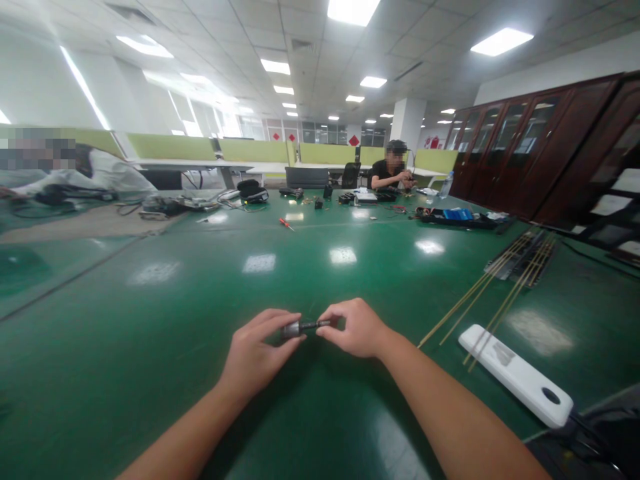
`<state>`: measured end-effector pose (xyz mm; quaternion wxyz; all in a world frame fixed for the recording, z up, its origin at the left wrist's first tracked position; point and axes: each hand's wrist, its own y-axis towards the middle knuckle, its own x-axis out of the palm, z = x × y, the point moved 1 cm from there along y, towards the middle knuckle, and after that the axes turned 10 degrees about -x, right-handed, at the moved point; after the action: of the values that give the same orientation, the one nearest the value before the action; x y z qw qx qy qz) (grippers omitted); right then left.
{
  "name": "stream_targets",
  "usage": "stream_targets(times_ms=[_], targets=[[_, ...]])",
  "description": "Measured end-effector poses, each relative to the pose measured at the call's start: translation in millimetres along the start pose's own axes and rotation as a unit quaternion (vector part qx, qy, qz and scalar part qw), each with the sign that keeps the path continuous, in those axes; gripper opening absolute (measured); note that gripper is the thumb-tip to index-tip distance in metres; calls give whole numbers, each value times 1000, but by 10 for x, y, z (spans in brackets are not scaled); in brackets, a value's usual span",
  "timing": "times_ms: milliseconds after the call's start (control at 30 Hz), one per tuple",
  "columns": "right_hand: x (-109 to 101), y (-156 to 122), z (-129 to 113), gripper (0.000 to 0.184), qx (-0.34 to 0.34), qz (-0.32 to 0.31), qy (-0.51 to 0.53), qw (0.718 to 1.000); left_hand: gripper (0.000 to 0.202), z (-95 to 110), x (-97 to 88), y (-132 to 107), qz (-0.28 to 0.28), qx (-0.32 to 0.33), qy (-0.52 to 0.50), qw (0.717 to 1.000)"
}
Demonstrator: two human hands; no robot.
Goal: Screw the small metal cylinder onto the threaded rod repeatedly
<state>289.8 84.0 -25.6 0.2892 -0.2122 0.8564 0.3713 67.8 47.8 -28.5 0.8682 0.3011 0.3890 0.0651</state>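
Over the near middle of the green table, my left hand (260,343) grips a small silver cylinder with a thin dark shaft (307,325). The piece lies roughly level, its shaft pointing right. My right hand (357,327) pinches the free end of that shaft between thumb and fingertip. Part of the cylinder is hidden by my left fingers, and its exact kind is too small to tell.
To the right lie a white elongated device (515,377) and several thin brass-coloured rods (475,297). A red screwdriver (287,224) is farther off. Tools, a black case (253,193) and a bottle (447,185) line the far side, where a person (390,175) sits. Another person is at left.
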Motion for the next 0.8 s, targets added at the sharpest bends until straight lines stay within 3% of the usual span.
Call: stream_targets(times_ms=[800], targets=[[-10, -6, 8, 15, -1, 6, -2, 1000, 27, -21, -21, 10, -2, -4, 2, 1000]])
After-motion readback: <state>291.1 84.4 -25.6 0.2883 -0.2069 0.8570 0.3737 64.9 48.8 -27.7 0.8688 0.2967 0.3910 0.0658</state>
